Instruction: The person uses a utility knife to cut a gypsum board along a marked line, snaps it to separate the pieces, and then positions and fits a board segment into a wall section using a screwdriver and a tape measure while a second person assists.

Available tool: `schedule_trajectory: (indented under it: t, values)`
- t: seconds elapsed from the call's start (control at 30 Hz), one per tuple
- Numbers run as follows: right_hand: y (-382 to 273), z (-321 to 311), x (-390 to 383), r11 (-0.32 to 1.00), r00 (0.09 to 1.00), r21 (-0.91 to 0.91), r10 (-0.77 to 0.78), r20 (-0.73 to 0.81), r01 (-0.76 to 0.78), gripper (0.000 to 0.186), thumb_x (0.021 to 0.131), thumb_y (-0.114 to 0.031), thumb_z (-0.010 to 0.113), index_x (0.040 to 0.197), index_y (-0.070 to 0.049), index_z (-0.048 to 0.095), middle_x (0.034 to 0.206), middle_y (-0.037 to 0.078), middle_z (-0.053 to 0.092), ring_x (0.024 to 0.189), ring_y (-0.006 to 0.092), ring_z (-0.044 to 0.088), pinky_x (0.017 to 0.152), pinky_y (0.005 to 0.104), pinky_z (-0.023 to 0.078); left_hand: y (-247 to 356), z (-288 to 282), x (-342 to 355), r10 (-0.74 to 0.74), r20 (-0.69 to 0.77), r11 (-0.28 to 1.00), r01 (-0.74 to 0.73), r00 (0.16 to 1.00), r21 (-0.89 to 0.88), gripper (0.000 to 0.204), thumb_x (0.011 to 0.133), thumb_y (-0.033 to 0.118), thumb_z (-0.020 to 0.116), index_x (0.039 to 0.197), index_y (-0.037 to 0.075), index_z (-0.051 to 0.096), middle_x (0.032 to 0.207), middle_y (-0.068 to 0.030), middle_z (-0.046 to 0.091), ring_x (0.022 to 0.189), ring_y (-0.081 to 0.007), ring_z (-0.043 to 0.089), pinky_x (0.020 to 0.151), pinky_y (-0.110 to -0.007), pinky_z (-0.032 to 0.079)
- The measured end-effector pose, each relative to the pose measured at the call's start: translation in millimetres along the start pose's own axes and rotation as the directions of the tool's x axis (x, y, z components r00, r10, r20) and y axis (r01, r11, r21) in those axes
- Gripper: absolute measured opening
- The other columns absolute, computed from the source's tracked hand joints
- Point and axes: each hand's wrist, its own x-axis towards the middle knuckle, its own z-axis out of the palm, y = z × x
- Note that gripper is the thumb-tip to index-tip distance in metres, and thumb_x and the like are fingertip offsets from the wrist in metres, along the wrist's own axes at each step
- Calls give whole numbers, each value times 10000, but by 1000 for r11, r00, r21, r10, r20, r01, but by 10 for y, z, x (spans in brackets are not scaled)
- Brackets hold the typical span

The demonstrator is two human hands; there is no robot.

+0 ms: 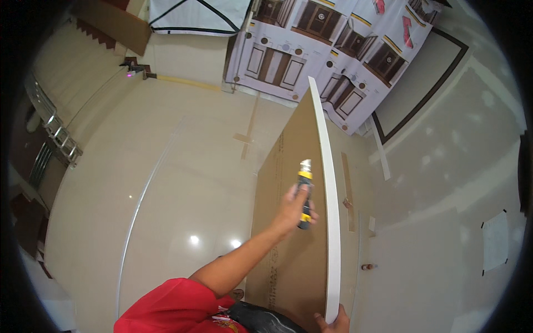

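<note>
A large board [294, 222], brown-faced with a white edge, stands upright on end, running from near me toward the far wall. My left hand [294, 208] is closed around a black and yellow utility knife [305, 180], its silver blade end pointing up, held in front of the brown face near the white edge. My right hand [333, 321] grips the board's edge at the bottom of the view, partly cut off by the frame. My red sleeve [166, 305] shows at the lower left.
A tiled floor [189, 155] with tape strips surrounds the board. A metal ladder [58, 133] lies at left, a small bottle [367, 267] stands right of the board. Printed sheeting [266, 58] hangs at the back; a plastered wall [444, 200] runs along the right.
</note>
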Motion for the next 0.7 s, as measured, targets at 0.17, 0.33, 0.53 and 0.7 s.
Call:
schedule_trajectory:
  t: [0.17,0.33,0.53,0.7]
  values:
    - [-57,-18,21,964,979,-173,203,-20,-203,603,883,-217,792,1364,57,554,1159,266,722,1093,382,698,959,446,534,-269,-573,845,-135,-82,988,128,988,-80,304,1098,355,496,1255,95,473,803,-77,598,615,-183,615,536,-352,545]
    - [164,67,13,986,995,-154,48,-85,-60,679,834,-188,796,1408,50,522,1222,294,688,1175,412,661,1020,467,508,-372,-700,1865,-198,-18,937,184,980,-296,255,1095,310,503,1216,86,499,856,-75,613,678,-175,618,543,-344,537]
    - [181,90,7,949,983,-269,135,-125,-165,746,784,-173,794,1435,45,500,1257,320,659,1215,424,634,1058,471,483,-288,-528,2645,-86,3,984,86,996,-155,286,1094,321,534,1202,59,570,881,-67,624,704,-155,610,562,-312,528]
    - [20,60,10,990,993,-103,93,-77,-101,713,807,-153,751,1446,30,493,1200,320,684,1165,430,664,1017,469,508,-290,-410,2897,-22,37,990,27,999,-142,290,1099,332,523,1212,73,587,858,-37,630,675,-135,610,553,-302,519]
